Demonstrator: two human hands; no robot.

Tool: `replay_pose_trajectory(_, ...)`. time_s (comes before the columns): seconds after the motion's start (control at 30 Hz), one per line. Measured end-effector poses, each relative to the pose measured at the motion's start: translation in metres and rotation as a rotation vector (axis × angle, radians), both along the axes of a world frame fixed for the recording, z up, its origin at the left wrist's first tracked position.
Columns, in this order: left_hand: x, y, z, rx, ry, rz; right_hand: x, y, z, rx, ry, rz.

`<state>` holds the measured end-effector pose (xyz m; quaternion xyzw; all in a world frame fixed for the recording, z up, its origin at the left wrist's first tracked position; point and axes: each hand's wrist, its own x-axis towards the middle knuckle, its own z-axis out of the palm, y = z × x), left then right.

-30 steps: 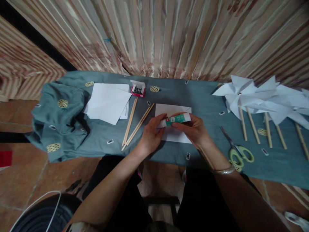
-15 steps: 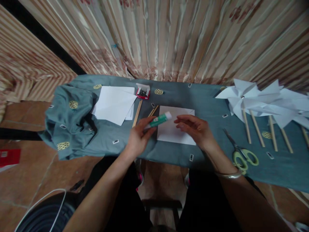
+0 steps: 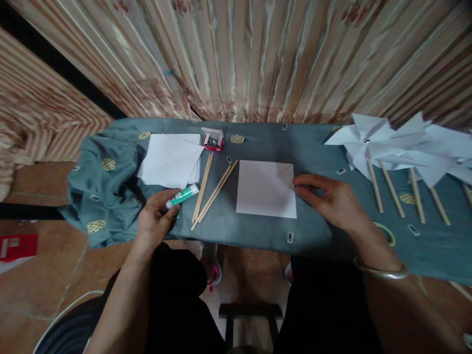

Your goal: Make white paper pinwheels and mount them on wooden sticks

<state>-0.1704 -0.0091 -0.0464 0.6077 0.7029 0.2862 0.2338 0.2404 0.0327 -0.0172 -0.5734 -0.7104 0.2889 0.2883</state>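
Note:
In my left hand (image 3: 157, 214) is a green and white glue stick (image 3: 182, 195), held low over the table to the left of some wooden sticks (image 3: 217, 189). A white square of paper (image 3: 263, 191) lies flat in the middle, with a short slanting line near its top right corner. My right hand (image 3: 326, 196) has thumb and fingers pinched at the right edge of this paper. A stack of white paper (image 3: 171, 160) lies just beyond my left hand.
A small red open box (image 3: 213, 140) of metal pieces stands at the back. White paper pinwheels (image 3: 368, 140) on wooden sticks lie at the right. One green scissors handle (image 3: 385, 232) shows beside my right forearm. A grey-green cloth (image 3: 309, 142) covers the table.
My left hand has moved left with the glue stick, away from the paper. My right hand has shifted right to the paper's edge, its arm now covering most of the scissors.

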Motion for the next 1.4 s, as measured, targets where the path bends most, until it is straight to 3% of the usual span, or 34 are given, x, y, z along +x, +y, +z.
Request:
replay_pose_trajectory(0.17, 0.004, -0.003, 0.017, 0.157, 0.164, -0.032, 0.005, -0.005, 0.002, -0.008, -0.039, 0.048)
replay_pose_trajectory(0.27, 0.03, -0.006, 0.032, 0.366, 0.245, -0.074, 0.009, -0.011, -0.001, 0.014, -0.065, 0.079)
replay_pose_trajectory(0.37, 0.078, -0.009, 0.031, 0.473, 0.206, -0.346, 0.007, -0.016, -0.005, 0.042, -0.073, 0.106)
replay_pose_trajectory(0.47, 0.128, -0.007, 0.017, 0.411, 0.148, -0.635, 0.0, -0.021, -0.01, 0.071, -0.075, 0.14)
replay_pose_trajectory(0.6, 0.163, 0.004, 0.002, 0.318, 0.178, -0.737, -0.007, -0.023, -0.014, 0.09, -0.076, 0.181)
replay_pose_trajectory(0.8, 0.167, 0.015, -0.001, 0.31, 0.219, -0.759, -0.004, -0.023, -0.017, 0.072, -0.04, 0.215)
replay_pose_trajectory(1.07, 0.171, 0.012, -0.003, 0.526, 0.342, -0.759, 0.008, -0.019, -0.02, -0.067, 0.092, 0.218)
replay_pose_trajectory(1.4, 0.164, 0.0, 0.007, 0.387, 0.204, -0.794, -0.01, -0.027, -0.012, -0.174, 0.308, 0.145)
